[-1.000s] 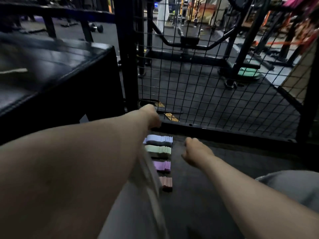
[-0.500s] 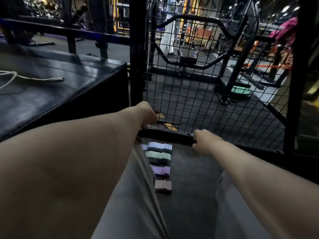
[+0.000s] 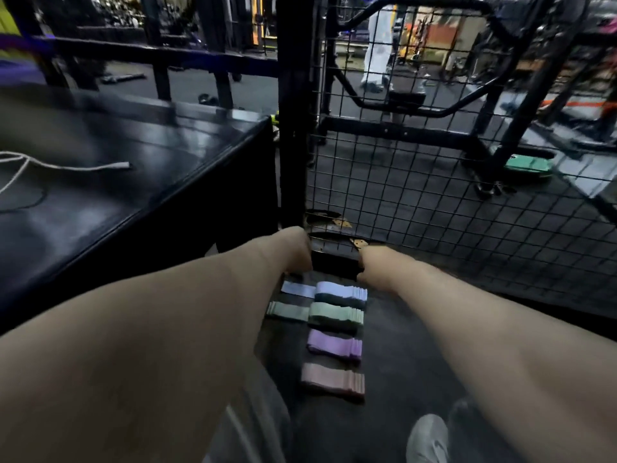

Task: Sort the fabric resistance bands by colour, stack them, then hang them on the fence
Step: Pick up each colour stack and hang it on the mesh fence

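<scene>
Left hand (image 3: 295,250) and right hand (image 3: 377,262) flank the black band stack (image 3: 334,264) at frame centre, below the fence (image 3: 434,212). Fingers hidden, so I cannot tell the grip.

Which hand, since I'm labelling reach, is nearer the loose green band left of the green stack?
Left. The left hand is just beyond the loose green band; the right hand is farther right.

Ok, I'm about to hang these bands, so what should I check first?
1. Sorted by colour: blue stack, green stack, purple stack, pink stack in one row: ok.
2. Stacks tidy: a blue band and a green band lie left of their stacks: not ok.
3. Grip: left hand and right hand flank a dark bundle, fingers hidden: cannot tell.
4. Reach: the fence stands close ahead: ok.
</scene>
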Motion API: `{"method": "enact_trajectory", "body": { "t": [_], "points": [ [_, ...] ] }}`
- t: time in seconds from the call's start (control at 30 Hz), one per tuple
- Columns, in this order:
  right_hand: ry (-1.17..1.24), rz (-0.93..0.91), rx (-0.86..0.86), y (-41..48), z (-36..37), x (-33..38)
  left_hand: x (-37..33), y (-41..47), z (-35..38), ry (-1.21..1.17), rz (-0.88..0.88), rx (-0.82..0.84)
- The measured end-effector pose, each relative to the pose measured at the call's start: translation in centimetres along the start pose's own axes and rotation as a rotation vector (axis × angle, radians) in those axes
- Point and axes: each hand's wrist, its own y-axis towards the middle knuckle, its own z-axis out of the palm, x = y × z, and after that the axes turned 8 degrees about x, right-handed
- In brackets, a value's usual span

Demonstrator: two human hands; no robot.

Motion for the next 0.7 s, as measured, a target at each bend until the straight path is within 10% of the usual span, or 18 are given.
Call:
{"method": "enact_trajectory", "body": {
  "t": [0.33,0.7],
  "points": [
    [-0.095,-0.124,0.124,16.5,-4.1,-3.7,0.9,17.2,-0.7,0.174,0.068,0.128],
    [-0.396,-0.439,0.474,28.2,10.5,-5.2,4.6,31.0,11.2,0.396,0.103,0.487]
  ]
}}
